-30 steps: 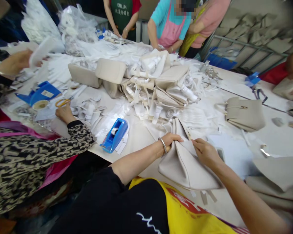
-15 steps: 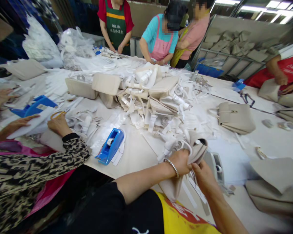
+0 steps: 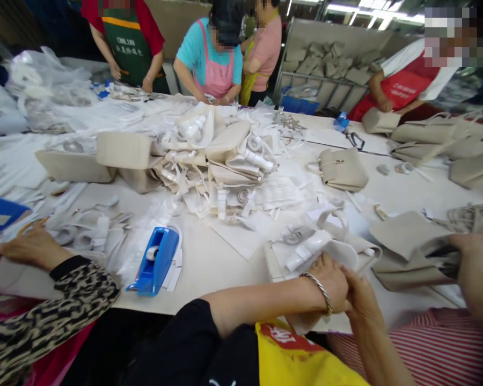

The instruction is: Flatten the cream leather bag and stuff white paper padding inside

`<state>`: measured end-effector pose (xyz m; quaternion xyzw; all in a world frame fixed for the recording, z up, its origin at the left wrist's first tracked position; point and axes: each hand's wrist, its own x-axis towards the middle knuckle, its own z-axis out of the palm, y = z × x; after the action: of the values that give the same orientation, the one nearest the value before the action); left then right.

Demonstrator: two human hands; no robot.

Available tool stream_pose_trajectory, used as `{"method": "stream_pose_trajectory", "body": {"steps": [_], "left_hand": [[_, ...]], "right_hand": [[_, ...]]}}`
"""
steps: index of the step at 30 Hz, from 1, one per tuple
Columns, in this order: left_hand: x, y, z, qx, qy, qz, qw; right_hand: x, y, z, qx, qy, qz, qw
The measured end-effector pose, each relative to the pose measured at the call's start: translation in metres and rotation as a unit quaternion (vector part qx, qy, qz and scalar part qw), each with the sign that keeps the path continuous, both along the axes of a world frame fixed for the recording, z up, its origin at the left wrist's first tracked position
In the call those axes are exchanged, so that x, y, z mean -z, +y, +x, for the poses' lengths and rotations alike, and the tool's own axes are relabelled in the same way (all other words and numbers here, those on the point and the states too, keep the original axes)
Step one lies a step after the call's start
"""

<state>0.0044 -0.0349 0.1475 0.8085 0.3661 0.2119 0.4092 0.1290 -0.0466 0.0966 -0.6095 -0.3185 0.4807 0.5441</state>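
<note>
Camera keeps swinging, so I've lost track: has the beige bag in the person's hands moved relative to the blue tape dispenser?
Yes. The beige bag, held by the left hand and right hand, now lies farther right of the blue tape dispenser, wrapped handle up.

1. There is one view only, from a camera worn on the person's head, looking forward and down over a wide white surface (image 3: pixel 225 257).
2. It sits close above the person's own left hand (image 3: pixel 332 281) and right hand (image 3: pixel 360 292), which fill the lower centre, forearms running in from the bottom edge.
3. The view faces across the surface toward co-workers standing at its far side, small at the top edge.
4. The wide lens bends the edges; a neighbour's patterned sleeve (image 3: pixel 44 316) crowds the lower left corner.
</note>
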Motion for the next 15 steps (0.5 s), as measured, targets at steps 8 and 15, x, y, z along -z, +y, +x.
{"method": "stream_pose_trajectory", "body": {"steps": [8, 15], "left_hand": [[0.012, 0.046, -0.084, -0.14, -0.286, -0.211, 0.924], [0.074, 0.042, -0.124, -0.369, -0.266, -0.473, 0.755]], "right_hand": [[0.01, 0.014, 0.046, 0.143, 0.116, -0.009, 0.983], [0.009, 0.003, 0.041, 0.19, 0.192, -0.018, 0.963]]}}
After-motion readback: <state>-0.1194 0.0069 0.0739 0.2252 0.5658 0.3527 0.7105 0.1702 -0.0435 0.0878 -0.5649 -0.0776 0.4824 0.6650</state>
